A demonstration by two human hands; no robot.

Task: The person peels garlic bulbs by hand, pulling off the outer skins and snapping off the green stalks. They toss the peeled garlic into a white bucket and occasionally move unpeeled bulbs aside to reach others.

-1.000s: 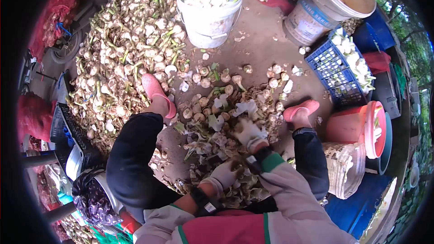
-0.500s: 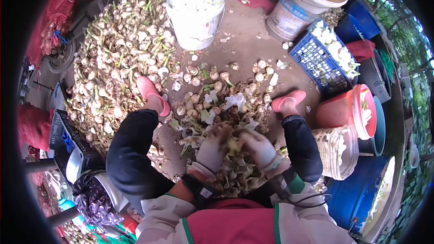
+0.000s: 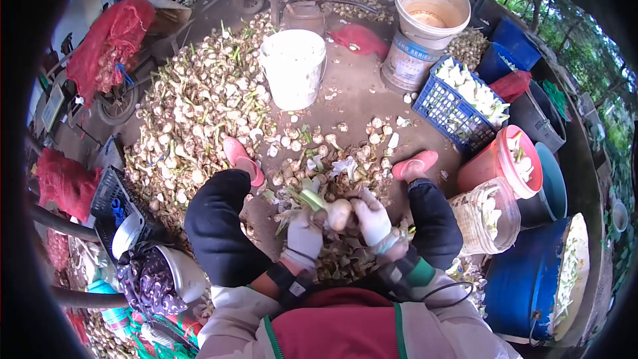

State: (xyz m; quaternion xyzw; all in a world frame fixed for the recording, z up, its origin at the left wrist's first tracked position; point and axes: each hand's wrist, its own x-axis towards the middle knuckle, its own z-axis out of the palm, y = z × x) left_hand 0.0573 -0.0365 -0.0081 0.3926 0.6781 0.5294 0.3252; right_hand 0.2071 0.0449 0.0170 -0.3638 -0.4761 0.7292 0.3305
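Note:
Between my two gloved hands is a whitish garlic bulb point(image 3: 339, 214) with a thick green stem pointing up and left. My left hand point(image 3: 305, 234) is closed around the stem side. Curled fingers of my right hand point(image 3: 371, 218) press on the bulb's right side; whether they pinch its skin I cannot make out. Beneath both hands lies a heap of peeled papery skins and leaves point(image 3: 345, 259). Several loose garlic bulbs point(image 3: 292, 176) lie on the ground just beyond, between my feet in pink clogs.
A large garlic pile point(image 3: 199, 100) spreads at the left. Ahead stands a white bucket point(image 3: 292, 73). On the right are a blue crate point(image 3: 458, 103) of peeled garlic, stacked pails point(image 3: 412, 53), a pink bucket point(image 3: 495, 163), a clear tub point(image 3: 482, 219) and a blue barrel point(image 3: 525, 286).
A stemmed garlic bulb now shows clearly between my hands, where they were blurred over the heap. My hands are a little farther apart. The head view has tilted up.

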